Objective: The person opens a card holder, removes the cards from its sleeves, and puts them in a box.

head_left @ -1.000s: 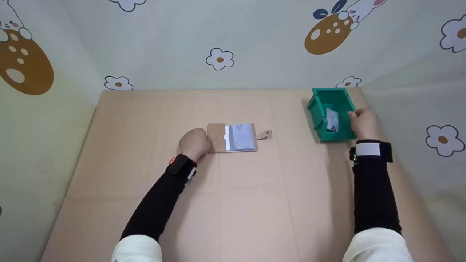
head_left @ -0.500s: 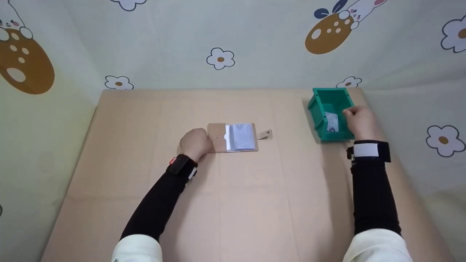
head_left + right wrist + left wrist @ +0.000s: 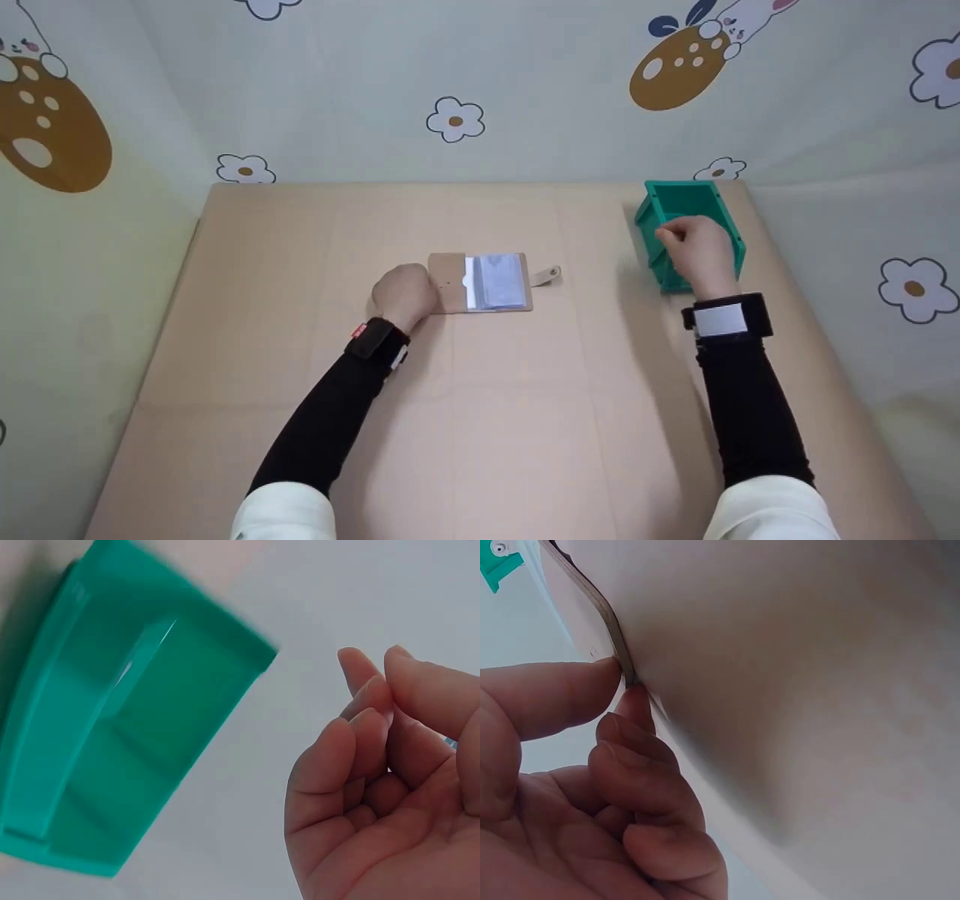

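Observation:
A tan card holder (image 3: 448, 283) lies spread on the table, its clear plastic sleeves (image 3: 502, 281) facing up and a snap strap (image 3: 547, 276) sticking out to the right. My left hand (image 3: 405, 296) pinches its left cover edge; in the left wrist view the thumb (image 3: 570, 694) and index fingertip meet on that thin edge. Over the front of a green plastic bin (image 3: 656, 255) hovers my right hand (image 3: 701, 251). Its fingers (image 3: 322, 757) are loosely curled, thumb near the fingertips, with nothing visible between them. The hand hides most of the bin's inside in the head view.
The table (image 3: 517, 442) is covered in tan board. Pale printed cloth (image 3: 337, 82) rises behind it and on both sides. The bin stands at the table's back right corner, near the right-hand cloth.
My right hand has let go of the bin's right rim and moved left across its front, covering the small packet seen inside earlier. The left hand and card holder stay put.

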A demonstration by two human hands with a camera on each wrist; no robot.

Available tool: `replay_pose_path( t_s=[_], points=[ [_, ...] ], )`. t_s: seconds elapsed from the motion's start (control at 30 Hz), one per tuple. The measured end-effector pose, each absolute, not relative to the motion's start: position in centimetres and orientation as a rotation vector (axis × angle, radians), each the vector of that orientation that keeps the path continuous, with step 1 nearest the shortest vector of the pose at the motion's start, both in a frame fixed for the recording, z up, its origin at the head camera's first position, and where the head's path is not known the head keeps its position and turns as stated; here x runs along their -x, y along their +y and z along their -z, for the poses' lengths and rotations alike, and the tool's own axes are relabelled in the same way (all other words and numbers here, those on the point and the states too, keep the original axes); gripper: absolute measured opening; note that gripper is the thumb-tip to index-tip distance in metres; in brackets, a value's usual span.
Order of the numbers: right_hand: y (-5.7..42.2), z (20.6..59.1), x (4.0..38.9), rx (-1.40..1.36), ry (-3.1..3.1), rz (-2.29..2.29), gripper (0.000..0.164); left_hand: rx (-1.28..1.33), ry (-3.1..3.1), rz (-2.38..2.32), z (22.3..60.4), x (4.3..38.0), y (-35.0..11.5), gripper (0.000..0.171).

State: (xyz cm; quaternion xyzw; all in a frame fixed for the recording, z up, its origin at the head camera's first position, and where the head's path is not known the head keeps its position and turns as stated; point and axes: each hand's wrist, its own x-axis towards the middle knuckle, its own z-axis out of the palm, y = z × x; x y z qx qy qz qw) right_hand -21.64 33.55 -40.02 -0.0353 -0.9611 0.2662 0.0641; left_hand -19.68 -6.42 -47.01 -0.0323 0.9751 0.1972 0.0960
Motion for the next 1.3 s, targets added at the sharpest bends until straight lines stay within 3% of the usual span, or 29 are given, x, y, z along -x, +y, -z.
replay_pose_path(
  t_s=[0.6, 1.3],
  points=[
    [25.5, 41.7, 21.5, -0.319, -2.906, -0.743, 0.017, 0.089, 2.868, -0.540, 47.0, 19.9, -6.4, 0.018],
    [19.8, 45.0, 21.2, -0.531, -2.988, -0.653, 0.014, 0.084, 2.875, -0.524, 46.8, 19.8, -6.3, 0.015]
  ],
)
